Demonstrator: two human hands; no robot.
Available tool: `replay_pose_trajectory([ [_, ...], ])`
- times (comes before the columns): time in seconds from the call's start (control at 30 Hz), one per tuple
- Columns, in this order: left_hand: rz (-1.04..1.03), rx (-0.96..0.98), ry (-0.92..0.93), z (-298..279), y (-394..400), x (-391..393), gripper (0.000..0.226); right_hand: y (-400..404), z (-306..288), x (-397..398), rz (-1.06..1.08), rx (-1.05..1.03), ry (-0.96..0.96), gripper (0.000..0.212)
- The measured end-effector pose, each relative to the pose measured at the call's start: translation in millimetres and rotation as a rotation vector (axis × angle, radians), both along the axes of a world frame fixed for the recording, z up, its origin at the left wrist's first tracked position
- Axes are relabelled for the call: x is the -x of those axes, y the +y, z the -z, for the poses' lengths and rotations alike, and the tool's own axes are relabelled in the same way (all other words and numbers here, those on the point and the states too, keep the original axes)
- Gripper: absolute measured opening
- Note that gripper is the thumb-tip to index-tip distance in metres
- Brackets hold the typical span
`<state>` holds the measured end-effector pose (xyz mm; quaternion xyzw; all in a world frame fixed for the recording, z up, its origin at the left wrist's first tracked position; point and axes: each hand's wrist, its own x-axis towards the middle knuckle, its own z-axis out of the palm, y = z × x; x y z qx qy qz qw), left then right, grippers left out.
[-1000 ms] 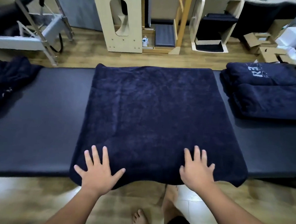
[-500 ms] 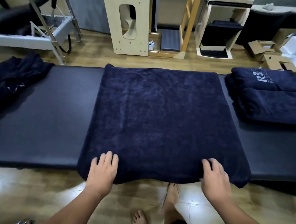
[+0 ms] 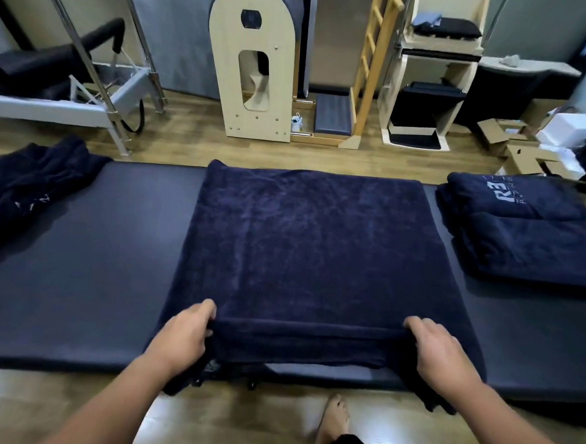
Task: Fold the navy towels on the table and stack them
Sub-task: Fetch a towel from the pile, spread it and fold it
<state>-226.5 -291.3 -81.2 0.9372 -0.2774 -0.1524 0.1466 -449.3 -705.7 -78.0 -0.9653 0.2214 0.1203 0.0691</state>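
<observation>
Both hands grasp the near hem of the spread navy towel (image 3: pixel 314 243): the left hand (image 3: pixel 185 335) pinches its near-left corner and the right hand (image 3: pixel 438 354) its near-right corner, holding the hem lifted and turned back as a short flap just inside the bench's (image 3: pixel 75 277) near edge. Beyond the flap the towel lies flat across the middle of the bench and reaches its far edge. A stack of folded towels (image 3: pixel 524 236) sits at the far-right end of the bench, well apart from a crumpled unfolded towel (image 3: pixel 29 185) at the far-left end.
</observation>
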Motion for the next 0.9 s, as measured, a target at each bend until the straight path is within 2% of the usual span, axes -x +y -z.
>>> replay_pose_trajectory([
  [0.07, 0.067, -0.049, -0.069, -4.5, -8.2, -23.5, 0.018, -12.0, -3.8, -13.3, -0.04, 0.061, 0.134, 0.042],
  [0.13, 0.122, -0.149, -0.105, -9.3, -19.4, -48.3, 0.012, -26.0, -4.6, -25.6, 0.009, 0.112, 0.162, 0.035],
  [0.37, 0.051, -0.375, -0.261, -47.1, -85.3, -146.7, 0.032, -98.4, -27.8, -126.9, 0.089, 0.054, -0.155, 0.029],
  [0.47, -0.003, -0.393, -0.263, -60.8, -116.6, -193.9, 0.029, -127.1, -41.5, -179.9, 0.098, 0.026, -0.196, 0.024],
  [0.63, -0.106, -0.376, -0.287, -64.2, -162.5, -251.7, 0.021, -169.8, -41.7, -257.1, 0.03, 0.092, -0.155, 0.018],
  [0.7, -0.162, -0.361, -0.322, -59.7, -173.3, -263.0, 0.02, -181.0, -36.8, -281.9, 0.038, 0.099, -0.228, 0.02],
  [0.77, -0.206, -0.365, -0.391, -51.8, -179.2, -266.9, 0.027, -184.5, -28.7, -298.0, 0.016, 0.2, -0.328, 0.026],
  [0.83, -0.186, -0.338, -0.465, -39.9, -180.5, -263.9, 0.041, -181.6, -16.7, -302.8, -0.004, 0.296, -0.378, 0.036],
  [0.9, -0.039, -0.275, -0.491, -28.9, -181.7, -251.9, 0.039, -171.5, -3.8, -297.0, -0.014, 0.276, -0.345, 0.044],
])
